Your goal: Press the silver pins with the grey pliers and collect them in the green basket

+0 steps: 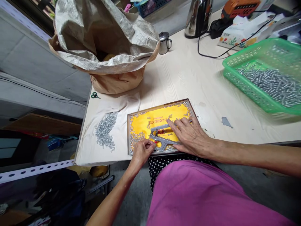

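My right hand [191, 135] is wrapped round the two spread handles of a grey hand tool [166, 142] like pliers, with a spring between them. The fingers lie over the upper handle and the palm is by the lower one. My left hand [142, 150] is closed in a pinch at the tool's jaw end; what its fingertips hold is hidden. Both hands are over a shallow tray [158, 107] with a yellow sheet [141, 121] printed in red. Small metal springs or pins [136, 138] lie scattered along its edges, thickest at the left.
Left of the tray, more small metal pieces [105, 130] are heaped on a white cloth, with green-handled scissors [95, 95] behind. A large open sack [119, 80] stands at the back. A green basket [249, 94] of metal pieces sits right; a lidded mug [164, 44] and kettle [195, 18] stand behind.
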Tool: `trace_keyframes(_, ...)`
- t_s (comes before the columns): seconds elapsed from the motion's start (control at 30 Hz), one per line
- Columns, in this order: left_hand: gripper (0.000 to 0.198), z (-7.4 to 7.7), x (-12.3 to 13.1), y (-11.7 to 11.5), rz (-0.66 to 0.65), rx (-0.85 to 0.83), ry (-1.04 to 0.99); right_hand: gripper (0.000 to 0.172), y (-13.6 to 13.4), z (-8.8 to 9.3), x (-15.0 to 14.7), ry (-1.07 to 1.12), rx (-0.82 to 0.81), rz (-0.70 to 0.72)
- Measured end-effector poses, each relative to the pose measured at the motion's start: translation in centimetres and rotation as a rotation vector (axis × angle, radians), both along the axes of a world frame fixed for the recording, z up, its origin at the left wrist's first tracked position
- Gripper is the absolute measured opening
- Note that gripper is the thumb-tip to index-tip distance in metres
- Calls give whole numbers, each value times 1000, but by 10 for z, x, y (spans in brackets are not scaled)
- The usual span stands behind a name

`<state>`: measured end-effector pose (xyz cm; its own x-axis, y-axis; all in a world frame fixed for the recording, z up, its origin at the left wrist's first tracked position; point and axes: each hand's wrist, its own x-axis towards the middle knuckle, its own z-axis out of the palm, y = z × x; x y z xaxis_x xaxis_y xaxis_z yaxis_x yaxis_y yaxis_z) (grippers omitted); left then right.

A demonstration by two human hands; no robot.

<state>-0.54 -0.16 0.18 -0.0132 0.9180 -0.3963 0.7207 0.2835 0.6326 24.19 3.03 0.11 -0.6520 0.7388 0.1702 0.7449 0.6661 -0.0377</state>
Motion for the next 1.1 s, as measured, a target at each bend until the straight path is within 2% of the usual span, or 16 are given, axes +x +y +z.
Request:
trace_keyframes(0.2, 18, 0, 0, 1, -18, -3, 7, 78, -1, 6, -1, 56, 14, 4)
trace_keyframes(0.4, 17, -1, 0, -3, -49, 30, 60, 86, -1, -1, 0, 60, 16, 19)
trace_keyframes(0.5, 12, 3, 7, -12, -97, 267, 184, 75, -2, -1, -2, 34, 19, 12)
trace_keyframes(0.53, 16, 5, 12, -15, -122, 391, 252, 70, -2, -1, -4, 32, 20, 11)
trace_keyframes(0.63, 56, 11, 31, -15, -294, 658, 433, 57, -2, 2, -9, 52, 35, 38)
trace_keyframes(0.7, 69, 13, 43, -6, -447, 681, 483, 57, 0, 3, -12, 74, 59, 65)
trace_keyframes(0.77, 72, 14, 51, 5, -531, 648, 499, 62, 2, 3, -13, 88, 85, 69)
trace_keyframes(0.83, 70, 15, 56, 17, -555, 611, 514, 60, 5, 4, -13, 65, 112, 45)
trace_keyframes(0.93, 59, 17, 61, 29, -554, 568, 546, 39, 12, 3, -8, -38, 148, 29)
trace_keyframes(1.0, 42, 18, 65, 34, -564, 514, 557, 30, 17, 1, -4, -86, 126, 91)
trace_keyframes(1.1, 15, 18, 69, 40, -585, 422, 542, 29, 24, -8, 1, -87, 54, 185)
